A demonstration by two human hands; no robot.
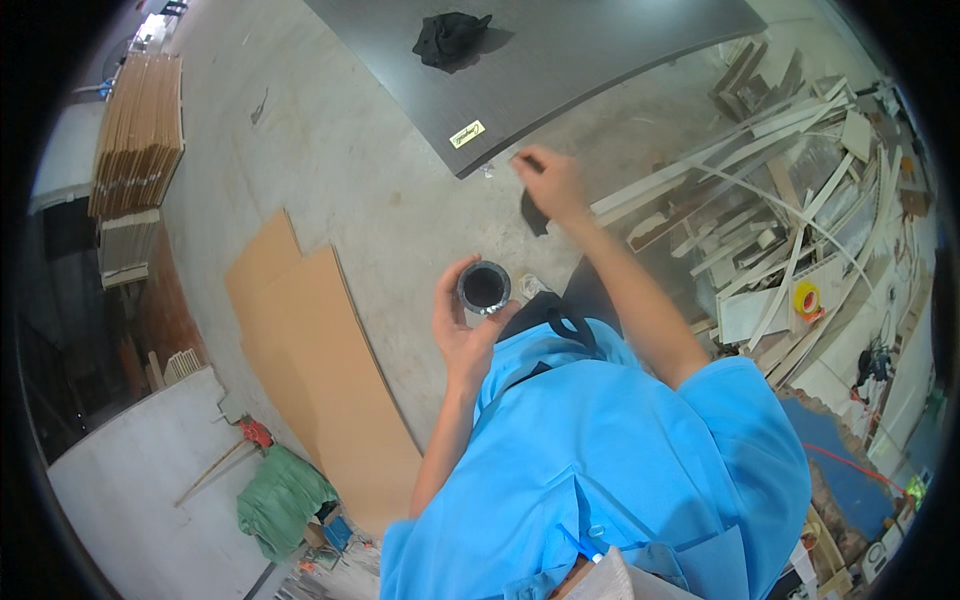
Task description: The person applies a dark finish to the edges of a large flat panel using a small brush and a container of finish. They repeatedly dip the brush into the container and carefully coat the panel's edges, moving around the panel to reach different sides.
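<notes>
This looks like a workshop: concrete floor point(300, 130), brown panels point(320, 370), stacked sheets point(140, 135). Scrap strips point(780, 228) lie heaped at right.

Left side: tall cardboard stack point(140, 130) up top, shorter grey stack point(128, 245) right below it. Brown board point(320, 390) flat on the concrete floor point(260, 160), top edge stepped. Lower left: big white panel point(130, 490), green cloth point(285, 505) crumpled just beside it, small blue box point(337, 533) against the cloth's right side. Stick point(212, 470) angled across the panel's right part, red thing point(256, 432) at its upper end. Right side: scrap pile point(735, 262), mostly pale strips and offcuts at all angles, some bowed. Yellow tape roll point(806, 299) sits on it. Lower right: blue sheet point(845, 470) with a ragged edge, thin red cord point(848, 456) across it
</notes>
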